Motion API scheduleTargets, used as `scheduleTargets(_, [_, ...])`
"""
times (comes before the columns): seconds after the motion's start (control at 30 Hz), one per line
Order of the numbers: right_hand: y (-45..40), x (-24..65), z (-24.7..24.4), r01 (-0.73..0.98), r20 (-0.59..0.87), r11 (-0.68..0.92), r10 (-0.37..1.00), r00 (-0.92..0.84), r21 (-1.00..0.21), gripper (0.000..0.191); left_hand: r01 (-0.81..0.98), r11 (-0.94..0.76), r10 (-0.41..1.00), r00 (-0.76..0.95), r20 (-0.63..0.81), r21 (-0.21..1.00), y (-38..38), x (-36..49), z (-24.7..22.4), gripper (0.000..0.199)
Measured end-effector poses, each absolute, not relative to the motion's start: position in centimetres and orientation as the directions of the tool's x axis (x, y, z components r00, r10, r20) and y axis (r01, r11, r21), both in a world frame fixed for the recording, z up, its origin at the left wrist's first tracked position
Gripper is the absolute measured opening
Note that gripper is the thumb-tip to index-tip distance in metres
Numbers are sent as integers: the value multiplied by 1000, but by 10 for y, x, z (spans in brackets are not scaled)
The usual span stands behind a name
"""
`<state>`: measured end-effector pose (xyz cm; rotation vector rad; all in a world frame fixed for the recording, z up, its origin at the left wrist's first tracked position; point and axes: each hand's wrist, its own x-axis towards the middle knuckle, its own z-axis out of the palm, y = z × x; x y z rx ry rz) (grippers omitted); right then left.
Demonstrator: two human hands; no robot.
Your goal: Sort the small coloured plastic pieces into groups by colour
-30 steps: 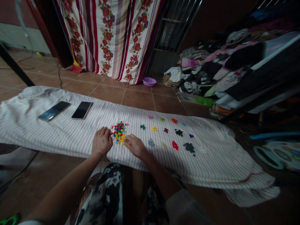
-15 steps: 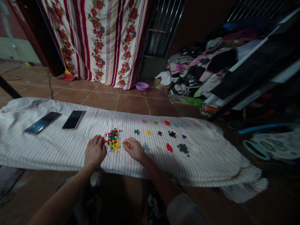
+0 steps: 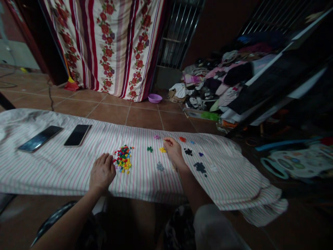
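On the striped cloth, a mixed pile of small coloured pieces (image 3: 123,158) lies beside my left hand (image 3: 102,172). That hand rests palm down, fingers loosely extended, its fingertips at the pile's left edge. My right hand (image 3: 173,150) is pinched just above the small yellow pile (image 3: 162,150); whatever sits between its fingertips is too small to name. Sorted little groups surround it: green pieces (image 3: 150,149), pink pieces (image 3: 156,137), orange pieces (image 3: 182,139), black pieces (image 3: 188,152), light grey pieces (image 3: 160,166) and dark grey pieces (image 3: 200,167). My right hand and forearm hide some other groups.
Two phones, one (image 3: 41,139) farther left and another (image 3: 77,135) nearer, lie on the striped cloth (image 3: 145,187). Beyond it are a purple basin (image 3: 155,98), a hanging flowered curtain (image 3: 122,52) and a heap of clothes (image 3: 215,81).
My right hand has moved right and away from me, from beside the mixed pile to the sorted groups. My left hand stays by the pile. The view has shifted slightly.
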<state>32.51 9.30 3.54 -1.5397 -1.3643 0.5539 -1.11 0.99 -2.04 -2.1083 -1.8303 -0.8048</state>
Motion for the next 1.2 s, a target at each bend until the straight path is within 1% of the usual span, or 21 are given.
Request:
scheduleTargets(0.1, [111, 353, 39, 441, 195, -21, 878, 438, -897, 23, 966, -187, 837, 64, 544, 176, 10, -12, -20, 33])
scheduleTargets(0.2, [124, 369, 33, 405, 101, -141, 849, 519, -903, 31, 969, -186, 833, 66, 550, 166, 10, -12, -20, 32])
scheduleTargets(0.33, [135, 379, 21, 359, 7, -241, 823, 569, -902, 43, 970, -183, 829, 64, 556, 160, 10, -11, -21, 32])
scheduleTargets(0.5, [142, 378, 20, 352, -83, -335, 816, 572, -874, 48, 970, -176, 828, 55, 559, 165, 10, -12, -23, 33])
scheduleTargets(0.6, [142, 375, 20, 352, -137, -397, 805, 578, -848, 50, 973, -180, 825, 67, 561, 147, 10, -12, -22, 32])
scheduleTargets(0.73, [143, 377, 13, 399, -117, -395, 817, 564, -827, 49, 975, -186, 825, 86, 559, 124, 10, -12, -21, 33])
scheduleTargets(0.87, [146, 381, 10, 439, -33, -310, 846, 533, -843, 49, 973, -184, 830, 80, 551, 137, 9, -12, -20, 34])
scheduleTargets(0.93, [147, 381, 10, 422, -39, -298, 852, 523, -856, 51, 974, -176, 833, 71, 549, 141, 9, -12, -20, 34])
scheduleTargets(1.07, [147, 382, 8, 342, -97, -312, 848, 520, -886, 56, 977, -175, 827, 77, 557, 124, 9, -12, -20, 33])
scheduleTargets(1.2, [153, 388, -4, 284, -84, -263, 852, 516, -922, 57, 977, -185, 811, 93, 577, 102, 10, -12, -20, 33])
